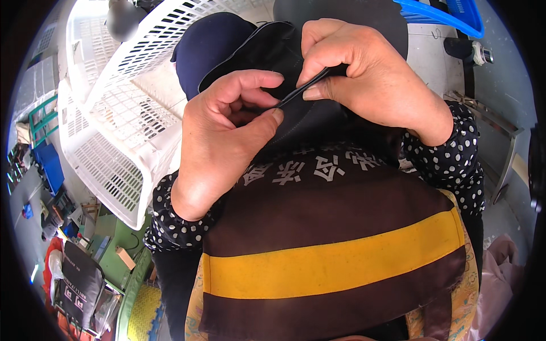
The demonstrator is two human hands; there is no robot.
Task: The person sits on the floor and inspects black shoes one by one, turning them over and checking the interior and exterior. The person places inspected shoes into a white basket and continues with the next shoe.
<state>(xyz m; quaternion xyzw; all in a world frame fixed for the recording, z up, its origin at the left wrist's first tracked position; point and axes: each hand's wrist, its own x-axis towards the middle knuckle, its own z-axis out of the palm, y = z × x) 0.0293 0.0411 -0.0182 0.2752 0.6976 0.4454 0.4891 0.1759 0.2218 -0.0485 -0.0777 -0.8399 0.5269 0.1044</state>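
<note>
A piece of black cloth (pixel 304 122) with a line of stitching lies over my lap, and its thin folded edge (pixel 296 95) slants up between my two hands. My right hand (pixel 369 74) pinches that edge between thumb and fingertips. Lower down the same edge, my left hand (pixel 222 131) holds its end at the thumb tip, the index finger lifted apart and the other fingers curled. A navy rounded cloth shape (pixel 207 48) sits behind the black cloth on the left. Beyond my right hand is a dark grey rounded surface (pixel 341 12).
White plastic baskets (pixel 122 173) stand close on my left. A blue plastic basket (pixel 455 17) is at the far right, above a metal frame (pixel 500 133). A brown apron with a yellow band (pixel 335 256) covers my front. A green table (pixel 116 244) stands at lower left.
</note>
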